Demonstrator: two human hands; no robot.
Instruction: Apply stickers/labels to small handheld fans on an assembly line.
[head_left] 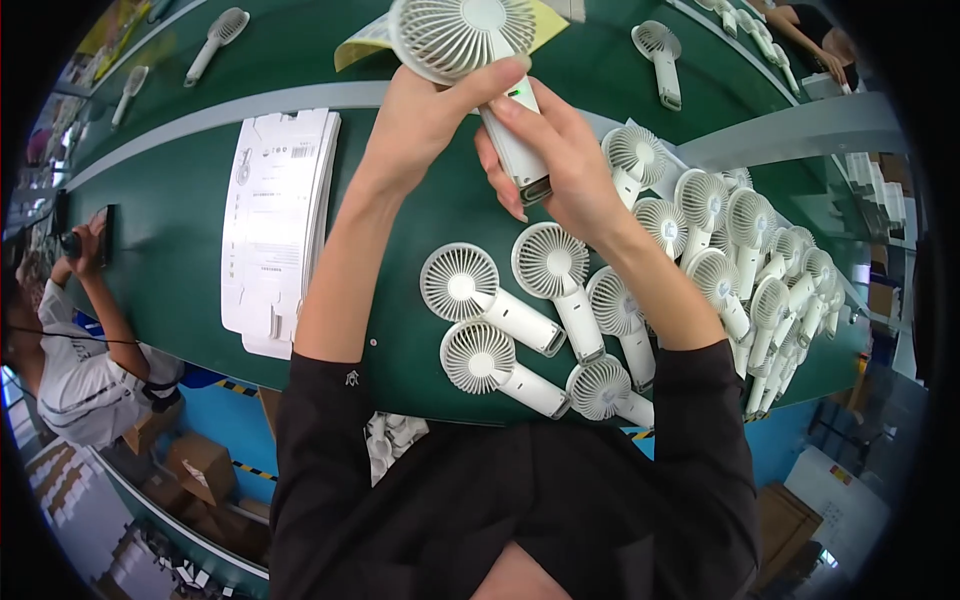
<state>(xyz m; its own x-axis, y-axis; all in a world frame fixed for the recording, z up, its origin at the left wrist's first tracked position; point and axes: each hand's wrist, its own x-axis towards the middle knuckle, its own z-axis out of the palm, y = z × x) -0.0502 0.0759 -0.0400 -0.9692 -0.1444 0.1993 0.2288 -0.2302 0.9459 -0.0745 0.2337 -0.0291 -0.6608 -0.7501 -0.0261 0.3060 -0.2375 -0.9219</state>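
Note:
Both of my hands are closed round one white handheld fan (pixel 515 150), held up above the table's far rail. My left hand (pixel 425 120) grips it just under the round grille, the thumb lying across the neck. Lower down, my right hand (pixel 565 155) wraps the handle, its thumb close to a small green light. The grille points away toward the top of the view. Below my right forearm several more white fans (pixel 560 262) lie on the green table, and a heaped pile of fans (pixel 745 225) spreads to the right.
A stack of flat white printed cartons (pixel 275 230) lies left of my left forearm. Beyond the grey rail (pixel 230 112) are a yellow sheet (pixel 362 45) and scattered single fans (pixel 660 65). A co-worker (pixel 90 350) sits at the far left; another person's arm (pixel 825 55) shows upper right.

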